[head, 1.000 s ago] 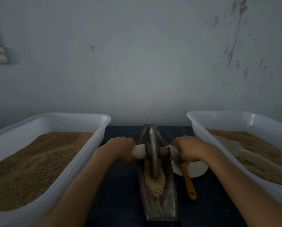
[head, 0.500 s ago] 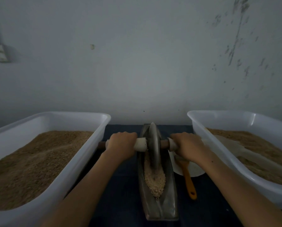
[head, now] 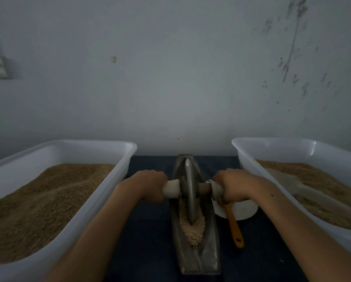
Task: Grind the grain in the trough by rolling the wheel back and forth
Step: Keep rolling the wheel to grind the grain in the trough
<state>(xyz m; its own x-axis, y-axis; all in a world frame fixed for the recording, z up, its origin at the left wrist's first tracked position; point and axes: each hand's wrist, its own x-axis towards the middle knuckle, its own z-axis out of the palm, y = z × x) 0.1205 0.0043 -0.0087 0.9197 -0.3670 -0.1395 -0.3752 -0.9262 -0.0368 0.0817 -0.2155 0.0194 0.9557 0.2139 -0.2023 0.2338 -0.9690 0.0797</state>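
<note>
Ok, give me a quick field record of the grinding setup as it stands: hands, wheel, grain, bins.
left hand: grips the axle's left end
right hand: grips the axle's right end
wheel: upright in the trough
grain: piled in the trough's near half, around the wheel's base
left bin: holds brown grain
right bin: holds brown grain
orange handle: right of the trough

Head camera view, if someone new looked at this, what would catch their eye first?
Dead centre, a grey metal wheel stands on edge in a narrow boat-shaped trough, with pale crushed grain heaped at its near end. The left hand and right hand each grip one end of the axle. Two large white tubs of brown grain flank them, the left tub and the right tub.
</note>
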